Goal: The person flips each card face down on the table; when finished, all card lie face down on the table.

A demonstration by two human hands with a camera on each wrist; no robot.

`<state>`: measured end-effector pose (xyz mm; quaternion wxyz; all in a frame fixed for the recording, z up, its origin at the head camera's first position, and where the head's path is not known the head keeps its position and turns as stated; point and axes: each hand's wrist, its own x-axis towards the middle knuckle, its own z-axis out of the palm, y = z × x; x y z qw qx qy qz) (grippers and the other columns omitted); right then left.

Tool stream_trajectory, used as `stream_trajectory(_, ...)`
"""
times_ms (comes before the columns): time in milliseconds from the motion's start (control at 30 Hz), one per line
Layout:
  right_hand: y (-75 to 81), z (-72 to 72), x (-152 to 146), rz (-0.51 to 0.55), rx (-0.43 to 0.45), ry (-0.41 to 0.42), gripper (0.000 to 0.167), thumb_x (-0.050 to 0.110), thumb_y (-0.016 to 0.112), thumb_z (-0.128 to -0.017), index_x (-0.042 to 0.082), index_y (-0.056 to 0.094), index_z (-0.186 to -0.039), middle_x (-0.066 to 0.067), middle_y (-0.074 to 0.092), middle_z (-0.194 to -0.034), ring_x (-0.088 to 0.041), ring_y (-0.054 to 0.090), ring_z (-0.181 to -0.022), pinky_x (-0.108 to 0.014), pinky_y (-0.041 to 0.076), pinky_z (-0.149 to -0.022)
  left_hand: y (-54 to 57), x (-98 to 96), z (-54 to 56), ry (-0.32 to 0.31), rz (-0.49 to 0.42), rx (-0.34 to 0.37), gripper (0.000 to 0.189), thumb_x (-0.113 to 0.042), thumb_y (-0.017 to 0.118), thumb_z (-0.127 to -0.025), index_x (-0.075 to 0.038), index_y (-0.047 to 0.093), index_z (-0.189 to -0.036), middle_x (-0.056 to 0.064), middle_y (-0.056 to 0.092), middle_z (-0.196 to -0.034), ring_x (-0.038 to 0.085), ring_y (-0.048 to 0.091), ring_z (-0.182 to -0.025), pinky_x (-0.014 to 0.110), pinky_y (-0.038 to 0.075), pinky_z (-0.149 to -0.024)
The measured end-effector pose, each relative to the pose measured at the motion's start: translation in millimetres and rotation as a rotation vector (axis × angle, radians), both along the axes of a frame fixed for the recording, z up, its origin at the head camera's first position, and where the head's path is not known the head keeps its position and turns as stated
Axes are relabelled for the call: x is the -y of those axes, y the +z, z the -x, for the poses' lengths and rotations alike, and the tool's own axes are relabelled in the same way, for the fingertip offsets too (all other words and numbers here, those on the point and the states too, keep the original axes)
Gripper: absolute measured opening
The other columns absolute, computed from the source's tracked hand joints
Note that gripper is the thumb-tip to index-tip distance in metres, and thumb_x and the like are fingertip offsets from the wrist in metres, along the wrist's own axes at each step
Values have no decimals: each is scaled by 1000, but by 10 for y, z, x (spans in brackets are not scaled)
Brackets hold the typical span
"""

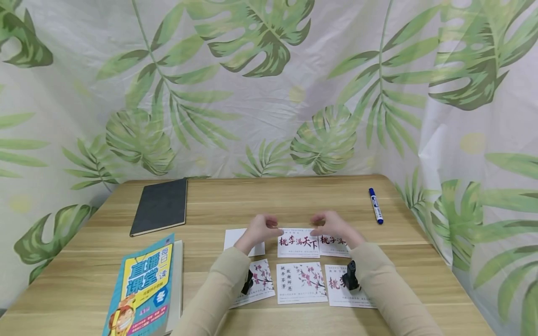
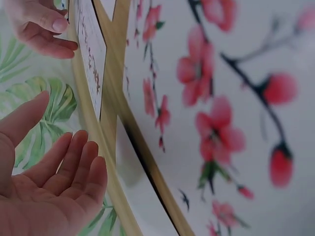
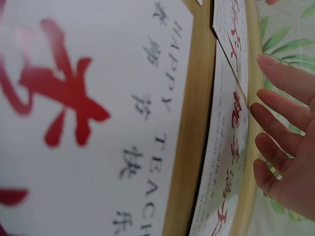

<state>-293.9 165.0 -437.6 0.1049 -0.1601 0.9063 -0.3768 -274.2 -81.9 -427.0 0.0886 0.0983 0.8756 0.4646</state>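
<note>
Several white cards lie in two rows. My left hand hovers near the left top corner of the middle back card, which bears red characters; its fingers are relaxed and hold nothing. By that card's right top corner is my right hand, fingers loosely bent, nothing in them. A blank white card lies partly under the left hand, and another red-lettered card under the right. In front are a blossom card, a second blossom card partly hidden by the left wrist, and a red-lettered card.
A thick blue and yellow book lies at the left front. Behind it is a dark notebook. Toward the right back of the wooden table lies a blue marker. A leaf-patterned curtain hangs around the table.
</note>
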Motion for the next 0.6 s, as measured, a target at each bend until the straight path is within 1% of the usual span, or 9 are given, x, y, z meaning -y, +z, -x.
stream_trajectory(100, 7, -16, 14, -52, -28, -20, 48, 15, 78, -73, -2, 62, -115, -16, 66, -114, -32, 58, -109, -46, 44, -100, 5, -54, -3, -9, 45, 4, 50, -10, 75, -76, 7, 57, -119, 20, 63, -111, 29, 59, -101, 38, 51, -90)
stream_trajectory(200, -1, -28, 28, -115, -61, -40, 45, 19, 80, -70, 3, 66, -109, -11, 67, -108, -30, 54, -107, -49, 40, -100, -8, -107, -10, -12, 102, 8, 52, -10, 77, -74, 6, 57, -120, 19, 62, -112, 29, 58, -102, 40, 50, -91)
stream_trajectory(333, -16, -29, 48, -167, -73, -63, 39, 23, 83, -67, 7, 69, -100, -5, 68, -101, -27, 49, -104, -49, 36, -98, -33, -167, -3, -26, 173, -12, 56, -9, 78, -71, 6, 57, -121, 20, 61, -116, 32, 56, -108, 43, 46, -98)
stream_trajectory(467, -35, -15, 65, -208, -86, -60, 36, 25, 84, -66, 10, 69, -94, -2, 67, -96, -24, 49, -100, -45, 37, -94, -44, -211, 3, -43, 226, -52, 56, -5, 79, -69, 8, 58, -118, 21, 61, -119, 35, 55, -113, 44, 44, -101)
stream_trajectory(600, -42, 4, 74, -243, -108, -41, 32, 26, 84, -66, 12, 69, -90, 0, 65, -92, -22, 47, -96, -41, 37, -90, -29, -231, 0, -71, 283, -114, 48, -3, 80, -65, 9, 62, -108, 21, 62, -112, 35, 56, -107, 44, 44, -99)
